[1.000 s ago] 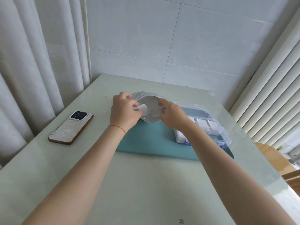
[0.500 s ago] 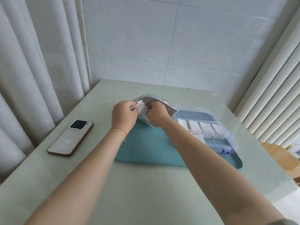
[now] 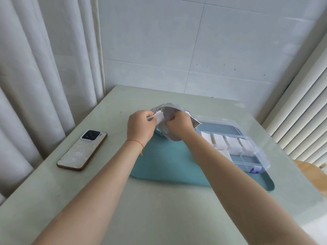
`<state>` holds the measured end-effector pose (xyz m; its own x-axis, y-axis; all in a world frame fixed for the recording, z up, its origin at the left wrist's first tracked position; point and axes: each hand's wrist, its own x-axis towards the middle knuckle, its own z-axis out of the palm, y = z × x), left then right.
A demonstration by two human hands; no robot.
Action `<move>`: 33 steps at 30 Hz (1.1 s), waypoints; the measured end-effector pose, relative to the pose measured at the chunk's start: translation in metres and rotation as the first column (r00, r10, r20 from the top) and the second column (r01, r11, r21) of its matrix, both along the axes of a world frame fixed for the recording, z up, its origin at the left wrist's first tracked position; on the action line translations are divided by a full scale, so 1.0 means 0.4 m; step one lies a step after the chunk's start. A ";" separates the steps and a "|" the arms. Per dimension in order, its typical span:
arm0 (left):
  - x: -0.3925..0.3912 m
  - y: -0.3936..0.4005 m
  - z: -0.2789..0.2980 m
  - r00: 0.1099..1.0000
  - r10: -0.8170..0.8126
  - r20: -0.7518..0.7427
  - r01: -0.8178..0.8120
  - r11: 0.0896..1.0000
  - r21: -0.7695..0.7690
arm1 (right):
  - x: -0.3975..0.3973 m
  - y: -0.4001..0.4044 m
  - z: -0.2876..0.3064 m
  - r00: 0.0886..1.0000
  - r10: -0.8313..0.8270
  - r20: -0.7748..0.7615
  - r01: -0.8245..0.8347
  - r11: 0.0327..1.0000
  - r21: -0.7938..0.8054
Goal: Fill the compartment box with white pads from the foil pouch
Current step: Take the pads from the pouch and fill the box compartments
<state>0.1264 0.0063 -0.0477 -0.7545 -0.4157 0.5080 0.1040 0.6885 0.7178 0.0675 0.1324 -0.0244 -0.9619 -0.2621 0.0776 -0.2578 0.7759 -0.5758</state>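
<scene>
Pouch [image 3: 174, 112] gripped by both curled hands.

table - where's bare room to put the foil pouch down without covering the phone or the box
Bare table lies in front of the teal tray, between the forearms, and between the phone and the tray's left edge. The tray's left half is bare too. It is crowded on the right, where the compartment box sits on the tray.

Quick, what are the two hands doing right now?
Left hand: pinches a white pad at the foil pouch mouth.
Right hand: grips the foil pouch.
</scene>
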 end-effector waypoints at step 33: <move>0.100 0.231 -0.046 0.856 -0.462 -0.232 0.275 0.029 0.961 | 0.180 0.307 -0.050 0.951 0.179 0.251 0.039 0.738 -0.674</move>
